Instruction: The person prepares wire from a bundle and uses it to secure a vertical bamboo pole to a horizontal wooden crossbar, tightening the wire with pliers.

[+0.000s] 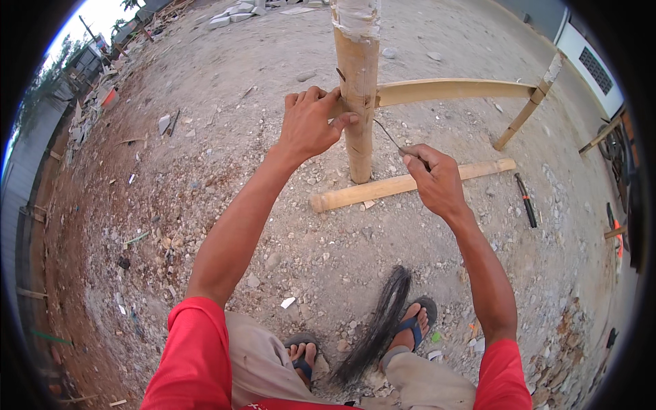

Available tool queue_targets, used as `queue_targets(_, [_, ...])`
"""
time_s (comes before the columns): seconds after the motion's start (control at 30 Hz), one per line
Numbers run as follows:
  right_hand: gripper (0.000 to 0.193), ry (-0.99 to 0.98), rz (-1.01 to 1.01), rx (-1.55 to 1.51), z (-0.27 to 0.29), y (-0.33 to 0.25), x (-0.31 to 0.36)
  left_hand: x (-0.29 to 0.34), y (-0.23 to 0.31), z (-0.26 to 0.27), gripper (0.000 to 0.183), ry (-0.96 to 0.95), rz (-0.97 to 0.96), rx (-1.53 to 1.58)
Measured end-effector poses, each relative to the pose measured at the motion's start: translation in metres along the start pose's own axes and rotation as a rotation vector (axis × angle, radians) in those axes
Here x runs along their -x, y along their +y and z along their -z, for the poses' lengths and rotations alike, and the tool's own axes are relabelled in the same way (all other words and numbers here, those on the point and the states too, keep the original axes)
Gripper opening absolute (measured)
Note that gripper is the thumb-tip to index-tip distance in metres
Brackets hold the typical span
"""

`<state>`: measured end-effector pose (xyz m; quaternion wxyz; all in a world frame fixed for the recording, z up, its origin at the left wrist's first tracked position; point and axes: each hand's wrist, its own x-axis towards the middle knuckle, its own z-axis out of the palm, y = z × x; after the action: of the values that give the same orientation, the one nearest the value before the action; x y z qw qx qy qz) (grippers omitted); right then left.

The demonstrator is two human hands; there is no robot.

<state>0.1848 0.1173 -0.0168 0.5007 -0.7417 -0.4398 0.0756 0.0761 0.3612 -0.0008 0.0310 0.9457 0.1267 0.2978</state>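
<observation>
Bamboo post (359, 89) stands upright, upper centre; gravelly ground (219, 164) opens left, crossbar (454, 91) bounds right. Tan, whitish wrap (357, 20) up top. Left hand (311, 126) touches it, grasp unclear; right hand (437, 178) pinches dark wire (388, 134).

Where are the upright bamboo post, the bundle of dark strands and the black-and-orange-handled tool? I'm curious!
Upright bamboo post (361, 80): head view, bare shaft above the left thumb.
Bundle of dark strands (375, 331): head view, middle of its length.
Black-and-orange-handled tool (527, 201): head view, on its handle.
</observation>
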Motion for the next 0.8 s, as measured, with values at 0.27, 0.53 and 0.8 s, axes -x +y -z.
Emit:
queue_targets(0.27, [0.021, -0.070, -0.043, -0.153, 0.003, -0.015, -0.022, 0.000, 0.007, 0.003, 0.054, -0.040, 0.073, -0.046])
queue_targets(0.53, [0.019, -0.073, 0.107, 0.078, 0.021, -0.044, -0.105, 0.000, 0.006, 0.001, 0.054, 0.003, 0.033, -0.014])
queue_targets(0.8, [0.023, -0.061, 0.404, 0.128, 0.026, -0.030, -0.157, -0.004, 0.009, 0.004, 0.051, -0.063, 0.047, 0.007])
